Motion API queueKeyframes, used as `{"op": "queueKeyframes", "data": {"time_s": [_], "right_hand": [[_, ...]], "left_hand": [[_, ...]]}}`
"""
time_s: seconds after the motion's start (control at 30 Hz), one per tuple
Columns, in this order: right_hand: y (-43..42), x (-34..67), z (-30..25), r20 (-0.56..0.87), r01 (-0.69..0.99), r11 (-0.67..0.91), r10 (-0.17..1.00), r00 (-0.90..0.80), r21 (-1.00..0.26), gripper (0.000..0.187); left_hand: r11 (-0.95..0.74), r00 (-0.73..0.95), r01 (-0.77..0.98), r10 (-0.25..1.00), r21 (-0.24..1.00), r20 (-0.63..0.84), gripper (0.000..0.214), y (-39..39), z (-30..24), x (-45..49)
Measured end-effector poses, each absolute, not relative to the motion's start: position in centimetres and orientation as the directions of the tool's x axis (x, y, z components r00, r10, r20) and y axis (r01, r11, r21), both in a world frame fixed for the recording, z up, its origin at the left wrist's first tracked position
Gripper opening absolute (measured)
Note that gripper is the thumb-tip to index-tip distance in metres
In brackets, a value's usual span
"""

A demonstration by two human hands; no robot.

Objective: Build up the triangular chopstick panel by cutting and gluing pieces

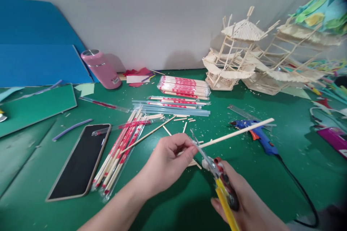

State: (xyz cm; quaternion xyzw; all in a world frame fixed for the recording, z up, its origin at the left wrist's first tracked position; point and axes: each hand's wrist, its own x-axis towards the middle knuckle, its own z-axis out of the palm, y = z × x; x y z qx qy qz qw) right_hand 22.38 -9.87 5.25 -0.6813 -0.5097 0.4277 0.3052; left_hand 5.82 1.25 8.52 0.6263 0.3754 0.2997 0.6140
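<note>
My left hand (169,160) is closed in a pinch on one end of a long wooden chopstick (238,131), which slants up to the right above the green table (173,202). My right hand (238,198) is wrapped round yellow-handled scissors (217,175). Their blades meet the chopstick close to my left fingers. Short cut bits of stick (184,118) lie on the table just beyond my hands.
Wrapped chopsticks (119,151) lie left of my hands beside a dark phone (81,160). A further pack (184,87) sits behind. A blue glue gun (257,133) with a black cord lies to the right. Stick-built model pavilions (244,57) stand at the back right, a pink bottle (101,68) at the back left.
</note>
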Motion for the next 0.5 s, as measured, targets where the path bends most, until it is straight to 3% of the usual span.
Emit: {"op": "queueKeyframes", "data": {"time_s": [0.17,0.23,0.37,0.43,0.5], "right_hand": [[-10.6,22.7,4.4,-0.289,0.395,-0.327,0.945,0.153,-0.858,0.056],[-10.6,22.5,4.4,-0.338,0.311,-0.375,0.926,0.168,-0.873,0.054],[-9.8,21.6,5.5,-0.384,0.202,-0.407,0.912,0.144,-0.891,0.045],[-9.3,21.4,6.3,-0.396,0.219,-0.415,0.910,0.126,-0.883,0.041],[-9.0,21.4,7.0,-0.381,0.286,-0.401,0.916,0.127,-0.870,0.040]], "left_hand": [[0.192,0.602,0.043,0.778,0.980,-0.179,0.019,1.7,8.6,5.3],[0.105,0.560,0.067,0.819,0.992,-0.125,0.018,1.3,8.6,5.6],[-0.233,0.436,0.216,0.892,0.948,0.119,0.019,0.5,8.6,6.0],[-0.257,0.455,0.222,0.880,0.941,0.133,0.020,0.5,8.7,5.9],[-0.140,0.510,0.148,0.859,0.979,0.046,0.019,0.9,8.7,5.6]]}}
